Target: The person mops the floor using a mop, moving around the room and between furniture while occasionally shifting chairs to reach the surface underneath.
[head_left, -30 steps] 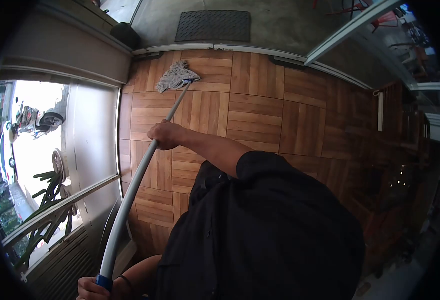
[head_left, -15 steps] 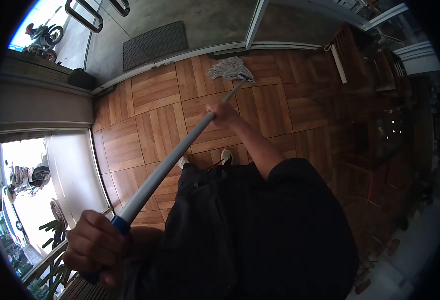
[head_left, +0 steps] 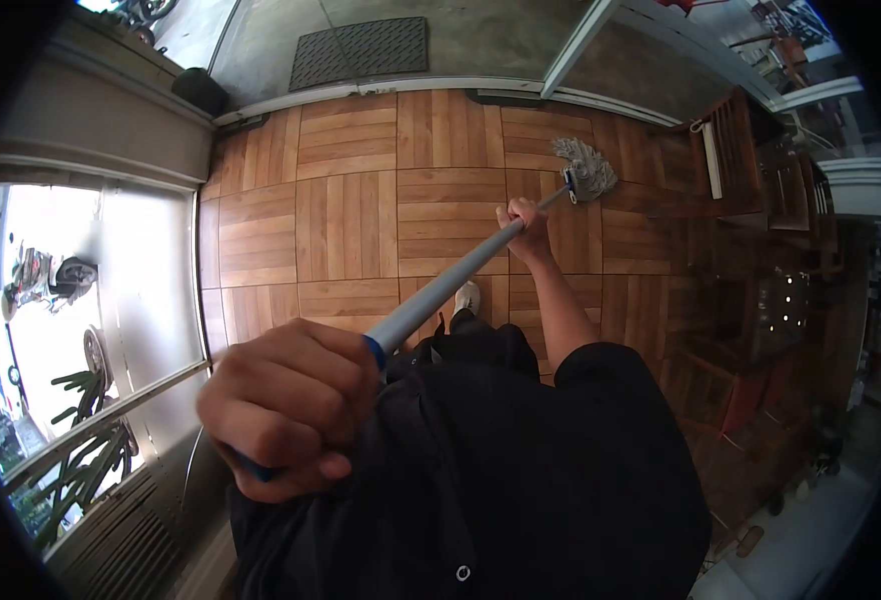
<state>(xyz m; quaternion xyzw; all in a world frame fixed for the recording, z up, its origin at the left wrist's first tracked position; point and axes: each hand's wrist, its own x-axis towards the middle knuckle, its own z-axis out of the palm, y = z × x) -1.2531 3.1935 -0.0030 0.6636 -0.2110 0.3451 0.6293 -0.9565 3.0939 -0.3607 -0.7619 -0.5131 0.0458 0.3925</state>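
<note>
A string mop with a long grey handle (head_left: 446, 285) slants across the view from lower left to upper right. My left hand (head_left: 286, 405) is wrapped round its blue top grip, close to the camera in front of my dark shirt. Further down the handle, my right hand (head_left: 528, 228) is closed round the pole with the arm stretched out. The grey-white mop head (head_left: 591, 172) lies on the wood-patterned floor (head_left: 346, 220), its strands swept to the upper right of the blue-and-white connector.
A glass front with a metal track (head_left: 361, 88) runs along the far side, with a dark mat (head_left: 361, 52) beyond it. Wooden chairs (head_left: 736, 160) stand at right, near a dark table (head_left: 761, 290). A glass panel (head_left: 146, 270) is on the left.
The mop head has moved right across the floor, towards the chairs, and its strands have swung round. Both hands moved right with the handle, still gripping it; the view has shifted.
</note>
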